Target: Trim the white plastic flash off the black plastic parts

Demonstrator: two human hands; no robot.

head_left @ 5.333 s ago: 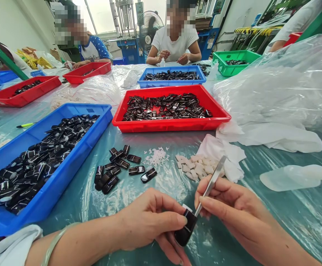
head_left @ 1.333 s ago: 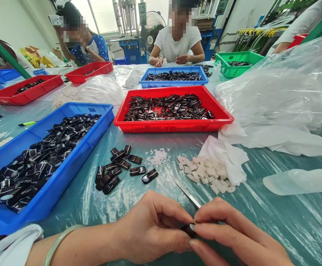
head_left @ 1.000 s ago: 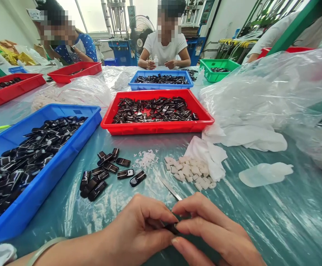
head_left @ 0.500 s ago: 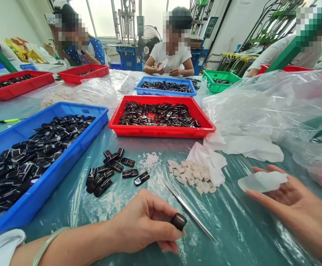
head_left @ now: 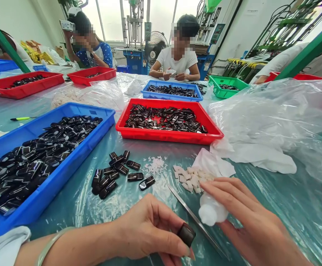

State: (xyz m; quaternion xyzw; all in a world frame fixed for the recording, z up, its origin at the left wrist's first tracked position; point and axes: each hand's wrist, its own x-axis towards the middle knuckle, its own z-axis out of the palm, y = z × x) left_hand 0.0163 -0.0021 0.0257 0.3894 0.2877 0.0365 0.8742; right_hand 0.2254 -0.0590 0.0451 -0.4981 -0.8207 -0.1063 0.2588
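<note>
My left hand (head_left: 149,231) pinches a small glossy black part (head_left: 186,234) between thumb and fingers, low in the middle. My right hand (head_left: 244,218) is closed around a small translucent white squeeze bottle (head_left: 210,210), its end pointing toward the black part. Metal tweezers (head_left: 188,214) lie on the teal table cover between my hands. Just beyond are a heap of small white pads (head_left: 191,178) on a white cloth (head_left: 213,166) and a loose cluster of black parts (head_left: 116,173).
A blue tray (head_left: 66,166) full of black parts sits at left. A red tray (head_left: 172,136) with more is ahead, another blue tray (head_left: 172,96) behind it. Crumpled clear plastic bags (head_left: 274,114) fill the right. Other people sit across the table.
My right hand let go of the tweezers, reached right to the squeeze bottle, picked it up and brought it back toward my left hand. The tweezers now lie on the table.
</note>
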